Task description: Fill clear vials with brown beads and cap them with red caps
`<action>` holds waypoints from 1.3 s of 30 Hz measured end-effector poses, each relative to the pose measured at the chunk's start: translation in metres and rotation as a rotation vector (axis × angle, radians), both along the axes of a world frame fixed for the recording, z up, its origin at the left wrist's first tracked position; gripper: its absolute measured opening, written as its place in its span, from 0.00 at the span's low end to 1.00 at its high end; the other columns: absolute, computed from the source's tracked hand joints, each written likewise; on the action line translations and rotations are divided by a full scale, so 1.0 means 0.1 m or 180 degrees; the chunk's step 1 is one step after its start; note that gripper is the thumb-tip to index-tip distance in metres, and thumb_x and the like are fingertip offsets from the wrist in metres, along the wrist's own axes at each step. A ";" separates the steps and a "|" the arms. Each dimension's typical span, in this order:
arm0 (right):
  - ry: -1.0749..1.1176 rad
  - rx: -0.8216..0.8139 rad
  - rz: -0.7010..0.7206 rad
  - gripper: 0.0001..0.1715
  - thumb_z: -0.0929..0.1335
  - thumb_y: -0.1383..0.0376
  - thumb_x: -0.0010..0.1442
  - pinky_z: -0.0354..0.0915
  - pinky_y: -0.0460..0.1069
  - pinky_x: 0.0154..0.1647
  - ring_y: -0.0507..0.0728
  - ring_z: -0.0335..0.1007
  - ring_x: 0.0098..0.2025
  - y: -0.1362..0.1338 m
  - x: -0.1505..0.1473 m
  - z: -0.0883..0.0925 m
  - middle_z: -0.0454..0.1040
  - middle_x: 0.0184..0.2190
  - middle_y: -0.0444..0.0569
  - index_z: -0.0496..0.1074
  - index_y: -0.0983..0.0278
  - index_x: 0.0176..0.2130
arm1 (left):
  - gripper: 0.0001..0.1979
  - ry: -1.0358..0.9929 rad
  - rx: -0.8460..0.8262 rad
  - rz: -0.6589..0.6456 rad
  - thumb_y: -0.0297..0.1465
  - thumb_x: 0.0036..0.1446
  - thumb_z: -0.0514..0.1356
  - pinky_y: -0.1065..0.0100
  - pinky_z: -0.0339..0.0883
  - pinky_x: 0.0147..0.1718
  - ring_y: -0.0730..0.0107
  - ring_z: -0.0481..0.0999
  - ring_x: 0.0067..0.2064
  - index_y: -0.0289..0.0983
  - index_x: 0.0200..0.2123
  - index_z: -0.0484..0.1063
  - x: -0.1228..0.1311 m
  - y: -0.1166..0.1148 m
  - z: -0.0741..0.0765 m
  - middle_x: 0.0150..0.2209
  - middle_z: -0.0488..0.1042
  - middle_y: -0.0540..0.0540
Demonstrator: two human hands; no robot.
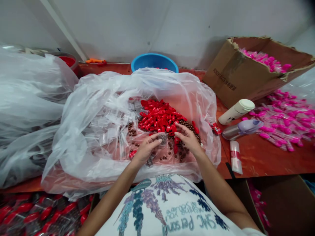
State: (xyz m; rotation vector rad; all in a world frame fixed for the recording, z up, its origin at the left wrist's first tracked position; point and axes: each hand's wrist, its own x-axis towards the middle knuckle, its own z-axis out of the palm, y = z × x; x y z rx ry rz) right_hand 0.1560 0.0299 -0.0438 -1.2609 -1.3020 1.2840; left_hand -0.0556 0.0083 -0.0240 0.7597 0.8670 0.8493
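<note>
My left hand [148, 146] pinches a small see-through plastic container [162, 139] with dark brown balls in it. My right hand [188, 137] has its thumb and fingers closed on a red plastic cap [173, 128], just right of the container. Beyond both hands lies a heap of red plastic caps [159, 113]. Brown balls [188, 126] are scattered around and below the heap. Left of it are many see-through plastic containers [105, 131]. All of this rests on a spread, crumpled plastic bag [73, 141].
A blue basin [154, 62] stands behind the bag. Rightward are a cardboard box [221, 72] of pink pieces, a white bottle [236, 112], a purple-lidded bottle [241, 128], a small tube [235, 157] and loose pink pieces [287, 121]. Bulky plastic bags [29, 98] fill the left.
</note>
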 end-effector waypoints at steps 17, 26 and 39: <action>-0.1556 0.1421 0.1020 0.23 0.62 0.64 0.65 0.63 0.55 0.53 0.56 0.68 0.50 -0.18 -0.11 0.32 0.73 0.49 0.50 0.63 0.56 0.59 | 0.22 0.0958 0.0982 -0.0284 0.38 0.53 0.62 0.63 0.64 0.49 0.59 0.73 0.49 0.35 0.50 0.72 -0.01 0.00 -0.06 0.48 0.76 0.43; -0.1853 0.1842 0.0829 0.24 0.61 0.70 0.64 0.65 0.56 0.48 0.57 0.69 0.46 -0.24 -0.14 0.27 0.74 0.47 0.51 0.63 0.56 0.59 | 0.21 0.1054 0.1139 -0.0390 0.37 0.55 0.61 0.64 0.64 0.49 0.60 0.73 0.48 0.36 0.51 0.72 0.01 -0.03 -0.10 0.47 0.76 0.45; -0.2484 0.1988 0.0753 0.38 0.70 0.55 0.54 0.62 0.60 0.52 0.65 0.63 0.52 -0.32 -0.27 0.22 0.67 0.50 0.59 0.59 0.64 0.58 | 0.20 0.0063 0.0022 0.0033 0.42 0.53 0.61 0.67 0.69 0.37 0.63 0.77 0.39 0.34 0.43 0.75 0.07 -0.03 0.02 0.39 0.79 0.43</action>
